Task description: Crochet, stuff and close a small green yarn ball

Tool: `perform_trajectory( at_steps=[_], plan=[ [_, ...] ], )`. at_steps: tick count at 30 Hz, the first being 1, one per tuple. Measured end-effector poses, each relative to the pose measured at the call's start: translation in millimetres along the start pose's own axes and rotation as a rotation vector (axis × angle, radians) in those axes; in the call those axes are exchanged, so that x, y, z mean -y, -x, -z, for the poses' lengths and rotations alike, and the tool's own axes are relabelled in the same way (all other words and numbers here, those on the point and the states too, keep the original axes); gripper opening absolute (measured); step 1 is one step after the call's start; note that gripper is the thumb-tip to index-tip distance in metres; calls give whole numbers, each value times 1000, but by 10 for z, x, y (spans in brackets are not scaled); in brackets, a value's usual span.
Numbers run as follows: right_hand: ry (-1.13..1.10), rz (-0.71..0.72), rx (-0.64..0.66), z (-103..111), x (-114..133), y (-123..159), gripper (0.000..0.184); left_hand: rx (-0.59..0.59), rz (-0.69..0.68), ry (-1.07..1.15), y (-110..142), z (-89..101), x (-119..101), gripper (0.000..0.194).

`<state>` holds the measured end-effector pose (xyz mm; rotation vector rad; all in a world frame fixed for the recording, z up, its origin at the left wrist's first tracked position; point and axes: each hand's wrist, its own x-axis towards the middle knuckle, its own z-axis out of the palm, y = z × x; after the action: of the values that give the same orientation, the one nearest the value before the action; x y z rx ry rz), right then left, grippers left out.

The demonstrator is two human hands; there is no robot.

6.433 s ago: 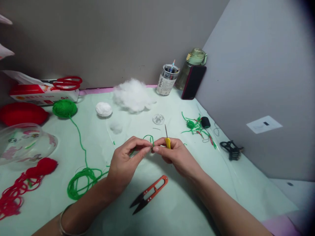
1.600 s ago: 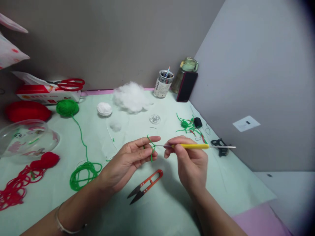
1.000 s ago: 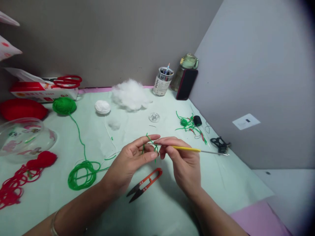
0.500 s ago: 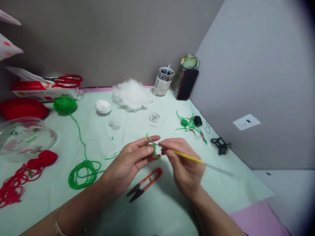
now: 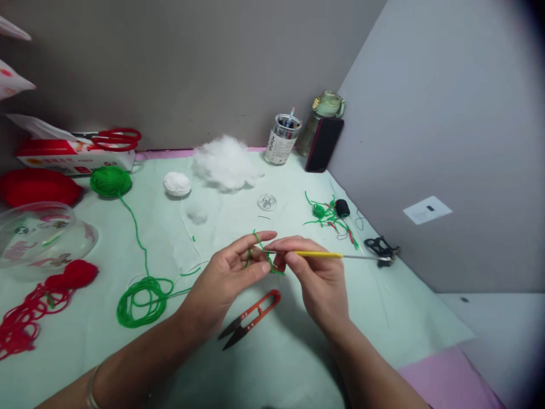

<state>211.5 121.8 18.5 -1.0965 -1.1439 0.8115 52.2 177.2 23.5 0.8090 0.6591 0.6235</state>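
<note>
My left hand (image 5: 232, 270) pinches a small piece of green yarn work (image 5: 269, 262) between thumb and fingers, with a strand looped over its raised index finger. My right hand (image 5: 319, 278) grips a crochet hook (image 5: 319, 254) by its yellow middle. The hook's thin metal tip reaches into the yarn at my left fingers; the exact stitch is too small to make out. From the left hand the green strand runs back to a loose coil (image 5: 142, 301) and on to a green yarn ball (image 5: 110, 182). Orange-handled thread snips (image 5: 251, 319) lie below the hands, blades toward the lower left.
Behind the hands sit a white yarn ball (image 5: 177, 184), fluffy stuffing (image 5: 227, 163) and a small clear dish (image 5: 267, 202). Yarn scraps (image 5: 326, 213), a black thread spool (image 5: 342, 208) and a black claw clip (image 5: 382, 250) lie right. Red yarn (image 5: 70, 278) and a plastic bowl (image 5: 85, 241) are left.
The crochet hook has swung from a downward slant to nearly level, its tip moving left past the left fingertips. My right wrist has turned with it; the left thumb has shifted slightly lower.
</note>
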Motion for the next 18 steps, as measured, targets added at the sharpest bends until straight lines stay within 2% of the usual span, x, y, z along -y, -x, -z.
perform_trajectory(
  at_steps=[5,8,10,14,16,18],
  plan=[
    [-230,-122,-38,40,-42,-39,18,25,66,20,8,22,-75,33],
    [-196,-97,-27,35,-19,-15,20,20,82,51,5,32,-94,29],
    [-44,-2,-32,32,2,31,18,-7,63,86,1,26,-93,31],
    [456,361,48,45,-6,116,27,-61,13,153,10,-19,-72,43],
    [654,507,105,44,-28,133,35,-75,52,187,23,-42,-64,50],
    [731,564,103,33,-39,134,37,-79,115,223,32,-52,-64,52]
  ],
)
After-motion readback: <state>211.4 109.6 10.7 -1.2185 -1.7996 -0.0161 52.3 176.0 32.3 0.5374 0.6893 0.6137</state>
